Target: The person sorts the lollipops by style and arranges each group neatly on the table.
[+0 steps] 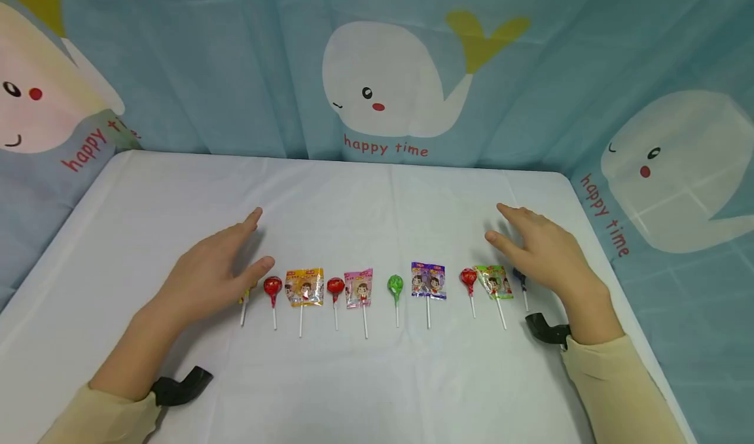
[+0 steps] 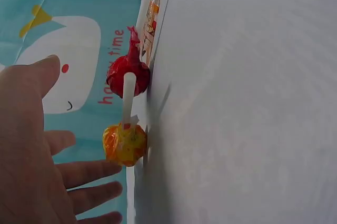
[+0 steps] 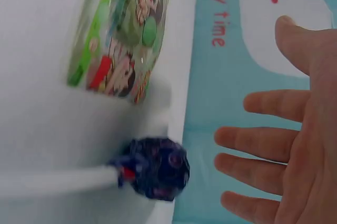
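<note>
A row of lollipops lies across the white cloth, sticks toward the person. My left hand [image 1: 212, 277], fingers extended and thumb apart, hovers at the row's left end, holding nothing. It partly covers a yellow lollipop [image 2: 125, 148]; a red lollipop [image 1: 273, 287] lies just to the right. At the other end my right hand [image 1: 544, 251] hovers with fingers spread and nothing held. Nearest to it are a dark blue lollipop [image 3: 160, 169], partly hidden in the head view, and a flat lollipop in a green wrapper [image 1: 495, 281].
Between the hands lie an orange-wrapped lollipop [image 1: 304, 287], a pink-wrapped one [image 1: 359, 289], a green ball lollipop [image 1: 395, 285], a purple-wrapped one [image 1: 428, 280] and two more red lollipops [image 1: 335, 286]. A blue whale-print curtain [image 1: 265, 71] hangs behind the table [image 1: 353, 385].
</note>
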Tool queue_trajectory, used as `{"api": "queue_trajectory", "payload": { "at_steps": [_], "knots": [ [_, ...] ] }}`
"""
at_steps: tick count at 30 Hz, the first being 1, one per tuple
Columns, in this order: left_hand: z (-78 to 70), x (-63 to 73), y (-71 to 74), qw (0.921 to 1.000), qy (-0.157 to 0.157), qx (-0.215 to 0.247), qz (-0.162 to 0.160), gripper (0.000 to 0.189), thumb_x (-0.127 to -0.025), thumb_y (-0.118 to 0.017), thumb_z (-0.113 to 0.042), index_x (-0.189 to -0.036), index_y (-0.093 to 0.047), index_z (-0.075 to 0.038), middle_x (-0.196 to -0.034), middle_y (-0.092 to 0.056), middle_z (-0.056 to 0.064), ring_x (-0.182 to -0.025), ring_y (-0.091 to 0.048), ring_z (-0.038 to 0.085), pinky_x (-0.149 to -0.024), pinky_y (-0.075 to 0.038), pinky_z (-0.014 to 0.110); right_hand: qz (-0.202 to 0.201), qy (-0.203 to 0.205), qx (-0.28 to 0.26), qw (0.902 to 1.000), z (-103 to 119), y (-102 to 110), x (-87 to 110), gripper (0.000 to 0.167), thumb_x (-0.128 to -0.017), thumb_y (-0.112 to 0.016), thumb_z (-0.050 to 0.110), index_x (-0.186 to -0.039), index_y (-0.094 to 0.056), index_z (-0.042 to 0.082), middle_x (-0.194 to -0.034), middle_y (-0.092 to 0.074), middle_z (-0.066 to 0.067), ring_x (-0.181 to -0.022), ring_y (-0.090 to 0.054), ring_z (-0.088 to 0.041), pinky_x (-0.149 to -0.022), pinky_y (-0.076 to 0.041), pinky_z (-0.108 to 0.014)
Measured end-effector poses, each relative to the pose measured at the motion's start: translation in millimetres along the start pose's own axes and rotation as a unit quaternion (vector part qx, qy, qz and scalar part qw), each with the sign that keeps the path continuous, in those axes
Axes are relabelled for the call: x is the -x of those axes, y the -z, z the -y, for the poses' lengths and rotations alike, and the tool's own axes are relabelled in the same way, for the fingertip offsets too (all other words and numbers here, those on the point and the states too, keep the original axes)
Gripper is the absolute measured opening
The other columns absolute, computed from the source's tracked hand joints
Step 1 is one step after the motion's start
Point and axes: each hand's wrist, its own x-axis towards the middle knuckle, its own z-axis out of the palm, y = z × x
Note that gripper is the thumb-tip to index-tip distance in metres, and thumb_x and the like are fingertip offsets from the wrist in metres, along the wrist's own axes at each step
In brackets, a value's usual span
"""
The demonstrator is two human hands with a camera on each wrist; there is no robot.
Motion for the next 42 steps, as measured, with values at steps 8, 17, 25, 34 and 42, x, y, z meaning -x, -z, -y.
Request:
{"api": "queue_trajectory", "payload": {
  "at_steps": [8,17,25,34,42],
  "knots": [
    [-13.9,-4.3,-10.2,0.9989,-0.021,0.016,0.038,0.083,-0.104,-0.066,-0.059,-0.172,-0.038,-0.02,-0.163,-0.055,0.012,-0.148,-0.052,0.041,-0.114,-0.047,0.067,-0.021,0.035,0.003,0.9992,16.4,-3.0,-6.5,0.07,-0.11,-0.054,0.062,-0.156,-0.061,0.009,-0.15,-0.065,-0.018,-0.137,-0.062,-0.044,-0.109,-0.049,-0.067],
    [-24.7,-3.4,-15.7,0.996,-0.054,0.055,0.046,0.073,-0.096,-0.082,-0.04,-0.16,-0.054,-0.018,-0.154,-0.062,0.005,-0.143,-0.056,0.032,-0.114,-0.049,0.063,-0.059,0.085,-0.007,0.9946,41.7,-11.0,-18.2,0.062,-0.109,-0.06,0.056,-0.149,-0.068,0.009,-0.144,-0.071,-0.012,-0.132,-0.067,-0.037,-0.109,-0.052,-0.062],
    [-31.1,-3.7,-20.7,0.9924,-0.108,0.04,0.045,0.068,-0.087,-0.09,-0.035,-0.148,-0.067,-0.017,-0.145,-0.067,0.001,-0.137,-0.06,0.028,-0.111,-0.051,0.06,-0.062,0.072,-0.047,0.9943,64.9,-16.8,-26.1,0.064,-0.11,-0.057,0.06,-0.148,-0.068,0.011,-0.145,-0.07,-0.009,-0.134,-0.066,-0.034,-0.108,-0.053,-0.06],
    [-36.1,-3.0,-22.9,0.9894,-0.132,0.008,0.06,0.065,-0.082,-0.091,-0.031,-0.143,-0.072,-0.021,-0.143,-0.068,0.002,-0.135,-0.061,0.031,-0.112,-0.049,0.06,-0.051,0.07,-0.176,0.9807,93.3,-26.4,-33.5,0.055,-0.11,-0.061,0.056,-0.145,-0.07,0.015,-0.137,-0.074,-0.005,-0.124,-0.07,-0.028,-0.103,-0.056,-0.056],
    [-34.2,-1.3,-26.0,0.9862,-0.158,0.002,0.049,0.05,-0.08,-0.092,-0.031,-0.129,-0.08,-0.025,-0.13,-0.069,-0.008,-0.126,-0.063,0.021,-0.107,-0.053,0.052,-0.019,0.094,-0.28,0.9551,119.2,-40.3,-39.7,0.043,-0.11,-0.065,0.044,-0.137,-0.074,0.011,-0.128,-0.076,0.001,-0.114,-0.071,-0.024,-0.101,-0.058,-0.052]
  ]
}}
